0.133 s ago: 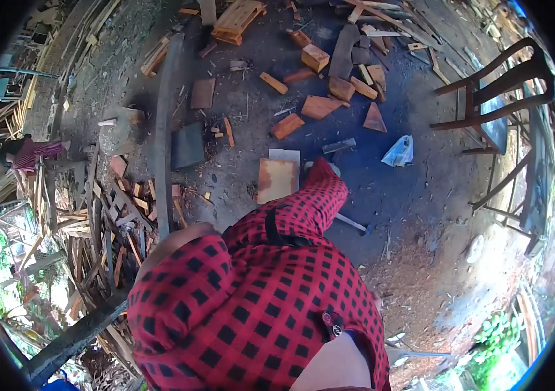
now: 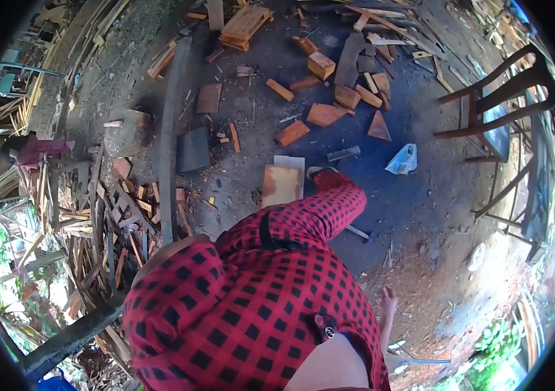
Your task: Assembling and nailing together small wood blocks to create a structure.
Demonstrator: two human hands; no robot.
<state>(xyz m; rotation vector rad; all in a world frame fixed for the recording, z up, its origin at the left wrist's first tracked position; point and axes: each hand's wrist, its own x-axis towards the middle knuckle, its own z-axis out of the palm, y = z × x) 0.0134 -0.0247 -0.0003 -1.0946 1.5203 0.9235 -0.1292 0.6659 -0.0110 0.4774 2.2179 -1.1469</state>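
My right hand hangs out beside my right hip over the dirt floor. It looks empty, with its fingers loosely apart. On the left, a strip of bare skin from my left arm shows beyond the red-and-black checked sleeve; the fingers are hidden. Ahead of my leg, a tan square board lies on the floor beside my foot. A short grey bar rests just beyond that foot. Right of my leg, a long tool with a light handle lies partly hidden behind the leg.
A long beam runs along the left, beside a heap of wood scraps. Several reddish wood blocks lie scattered ahead. At right stand a wooden chair and a bench-like plank. A blue-white plastic bag lies nearer.
My right hand has come into view beside my hip. The left arm has drawn back slightly. My view has shifted, so the floor things sit a little more to the right.
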